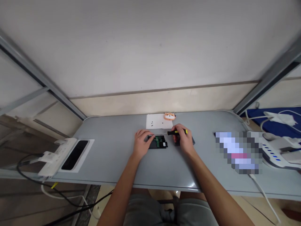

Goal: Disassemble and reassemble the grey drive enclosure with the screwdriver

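A small black electronic device casing (152, 144) lies open on the desk, with a green circuit board (157, 142) showing inside. My left hand (141, 142) grips its upper left corner, thumb and fingers brought together there. In my right hand (182, 138) is a black and yellow screwdriver (173, 132), held nearly level. Its thin shaft points left along the casing's upper edge, close to my left fingertips; exactly where the tip touches I cannot tell. Beneath my right hand lies a dark flat panel (193, 140), mostly covered.
Behind the casing lies a white sheet (156, 125) with several tiny dark screws (152, 122) and an orange animal-face case (169, 116). On the left are a phone (75, 155) and a white power strip (56, 158). Right stand a blurred-out phone (235, 152) and another power strip (270, 153).
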`<state>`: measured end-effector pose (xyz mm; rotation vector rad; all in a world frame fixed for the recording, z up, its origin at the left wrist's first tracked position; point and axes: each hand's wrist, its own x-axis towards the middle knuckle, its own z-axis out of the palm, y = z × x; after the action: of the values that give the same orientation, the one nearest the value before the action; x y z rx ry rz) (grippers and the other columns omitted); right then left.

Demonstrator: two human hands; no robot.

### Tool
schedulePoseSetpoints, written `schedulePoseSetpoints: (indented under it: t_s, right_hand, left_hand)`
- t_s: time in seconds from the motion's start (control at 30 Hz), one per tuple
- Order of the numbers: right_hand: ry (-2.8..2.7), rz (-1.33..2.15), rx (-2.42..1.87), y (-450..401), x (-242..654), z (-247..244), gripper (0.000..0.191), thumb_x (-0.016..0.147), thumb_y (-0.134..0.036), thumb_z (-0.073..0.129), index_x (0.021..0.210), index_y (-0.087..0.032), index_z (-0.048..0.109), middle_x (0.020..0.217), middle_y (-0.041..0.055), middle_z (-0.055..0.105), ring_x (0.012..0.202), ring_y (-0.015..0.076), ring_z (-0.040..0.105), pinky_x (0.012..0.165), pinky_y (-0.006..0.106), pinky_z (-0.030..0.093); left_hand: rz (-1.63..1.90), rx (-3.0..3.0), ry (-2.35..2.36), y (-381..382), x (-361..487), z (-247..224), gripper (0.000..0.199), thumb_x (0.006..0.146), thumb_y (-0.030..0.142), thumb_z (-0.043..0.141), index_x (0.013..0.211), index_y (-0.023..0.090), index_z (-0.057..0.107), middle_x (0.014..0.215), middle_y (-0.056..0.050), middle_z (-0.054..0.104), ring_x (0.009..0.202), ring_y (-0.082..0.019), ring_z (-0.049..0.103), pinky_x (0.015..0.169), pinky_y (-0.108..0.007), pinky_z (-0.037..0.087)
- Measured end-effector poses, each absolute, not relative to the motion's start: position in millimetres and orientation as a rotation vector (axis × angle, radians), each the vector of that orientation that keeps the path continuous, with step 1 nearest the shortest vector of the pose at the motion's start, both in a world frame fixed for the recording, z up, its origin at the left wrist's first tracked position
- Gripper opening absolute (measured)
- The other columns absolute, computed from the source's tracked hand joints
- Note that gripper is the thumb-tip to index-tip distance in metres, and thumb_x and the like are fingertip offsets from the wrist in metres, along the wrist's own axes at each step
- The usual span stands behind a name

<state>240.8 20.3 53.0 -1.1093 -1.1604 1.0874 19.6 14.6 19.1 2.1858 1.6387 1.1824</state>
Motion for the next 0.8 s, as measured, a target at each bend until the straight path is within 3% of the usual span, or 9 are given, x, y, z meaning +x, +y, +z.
schedulePoseSetpoints:
  t_s: [0.33, 0.57, 0.7, 0.8]
  right_hand:
    - [-1.148, 1.123, -1.111, 20, 242, 53, 0.045, 0.087, -0.066, 0.058, 0.071, -0.024, 0.06, 0.047, -0.0043, 0.049, 0.041, 0.0143, 0.046, 0.045, 0.028, 0.035]
    - [-1.031, 0.944, -1.167, 27, 236, 47, 0.051, 0.085, -0.077, 0.06, 0.087, -0.026, 0.054, 0.055, -0.0077, 0.047, 0.045, 0.0135, 0.045, 0.043, 0.027, 0.032]
    - [-1.022, 0.859, -1.194, 25, 232, 44, 0.05, 0.086, -0.075, 0.061, 0.089, -0.026, 0.054, 0.059, -0.007, 0.048, 0.05, 0.0138, 0.046, 0.047, 0.028, 0.038]
    - [-1.054, 0.759, -1.228, 22, 233, 42, 0.046, 0.09, -0.071, 0.057, 0.088, -0.025, 0.054, 0.063, -0.005, 0.052, 0.056, 0.0151, 0.049, 0.053, 0.028, 0.042]
  left_hand:
    - [1.24, 2.213, 1.537, 14, 19, 18, 0.013, 0.101, 0.033, 0.07, 0.092, 0.027, 0.078, 0.093, -0.002, 0.078, 0.095, -0.022, 0.07, 0.091, -0.04, 0.053]
    - [1.176, 2.23, 1.487, 12, 24, 19, 0.016, 0.1, 0.037, 0.072, 0.088, 0.028, 0.079, 0.088, -0.001, 0.078, 0.092, -0.022, 0.069, 0.092, -0.042, 0.054]
    - [1.134, 2.231, 1.468, 11, 28, 19, 0.016, 0.1, 0.036, 0.071, 0.087, 0.028, 0.078, 0.088, -0.002, 0.078, 0.09, -0.023, 0.069, 0.092, -0.042, 0.054]
    - [1.037, 2.216, 1.48, 9, 30, 21, 0.011, 0.094, 0.037, 0.078, 0.101, 0.028, 0.078, 0.103, -0.004, 0.079, 0.105, -0.026, 0.07, 0.102, -0.045, 0.052]
